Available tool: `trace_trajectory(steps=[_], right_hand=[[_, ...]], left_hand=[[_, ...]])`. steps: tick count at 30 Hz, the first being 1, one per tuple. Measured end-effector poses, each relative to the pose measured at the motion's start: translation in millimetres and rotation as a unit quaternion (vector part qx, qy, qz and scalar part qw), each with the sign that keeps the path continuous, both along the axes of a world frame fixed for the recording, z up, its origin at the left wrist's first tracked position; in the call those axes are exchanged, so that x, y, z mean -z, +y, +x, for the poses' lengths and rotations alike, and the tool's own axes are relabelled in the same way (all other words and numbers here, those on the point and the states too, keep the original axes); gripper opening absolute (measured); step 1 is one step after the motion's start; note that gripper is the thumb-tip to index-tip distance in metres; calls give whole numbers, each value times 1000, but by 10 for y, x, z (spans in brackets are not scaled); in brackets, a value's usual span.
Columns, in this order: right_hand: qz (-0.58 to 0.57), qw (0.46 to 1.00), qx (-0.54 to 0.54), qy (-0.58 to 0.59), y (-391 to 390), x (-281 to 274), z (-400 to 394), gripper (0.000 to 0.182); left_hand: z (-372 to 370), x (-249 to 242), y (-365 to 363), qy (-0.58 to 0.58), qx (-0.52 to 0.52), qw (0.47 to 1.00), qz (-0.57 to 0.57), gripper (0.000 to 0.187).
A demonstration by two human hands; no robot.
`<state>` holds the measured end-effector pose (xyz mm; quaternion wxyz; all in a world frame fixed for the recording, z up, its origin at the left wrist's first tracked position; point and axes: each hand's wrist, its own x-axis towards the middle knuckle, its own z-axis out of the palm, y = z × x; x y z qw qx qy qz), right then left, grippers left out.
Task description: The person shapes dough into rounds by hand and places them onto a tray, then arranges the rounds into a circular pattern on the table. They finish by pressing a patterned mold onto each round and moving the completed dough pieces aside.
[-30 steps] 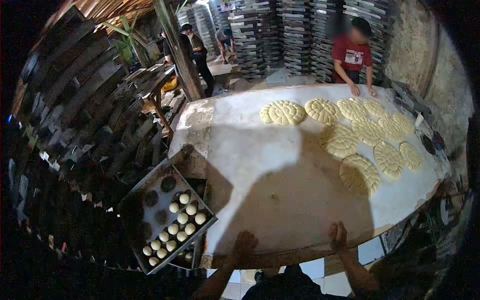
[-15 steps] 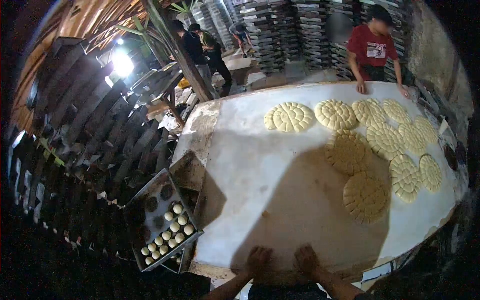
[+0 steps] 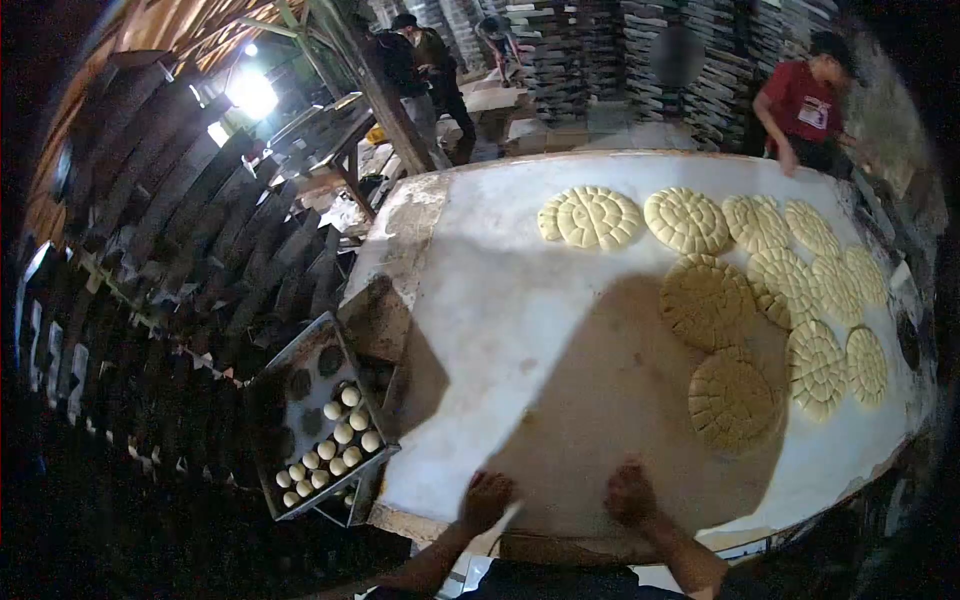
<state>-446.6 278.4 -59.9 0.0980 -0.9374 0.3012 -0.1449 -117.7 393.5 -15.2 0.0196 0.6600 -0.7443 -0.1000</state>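
My left hand (image 3: 487, 500) is over the near edge of the pale table (image 3: 480, 330), with its fingers curled inward; whether anything is in it is too dark to tell. To its right, my right hand (image 3: 631, 492) rests in the shadow at the table's front, fingers bent and blurred. Beyond my hands lie several flat round scored dough pieces; one (image 3: 732, 400) is in the shadow ahead of my right hand, another (image 3: 590, 218) sits near the far edge.
At the left, a metal tray (image 3: 283, 515) holds several small dough balls (image 3: 343, 433). A person in a red shirt (image 3: 803, 105) stands beyond the far right edge. Other people are near a wooden post (image 3: 385, 100) at the back. Stacked dark wood lines the left side.
My hands have moved a little farther onto the table and apart, the left one leftward. The person in red has shifted right and lifted one hand off the table.
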Motion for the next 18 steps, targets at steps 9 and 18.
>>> trace_trajectory(steps=[9,18], right_hand=[[10,911,372,-177,-679,-92,774,35],[283,904,308,-88,-59,-8,-124,38]], left_hand=[[543,647,-775,330,-182,905,-199,16],[875,-72,778,278,-1,959,58,31]])
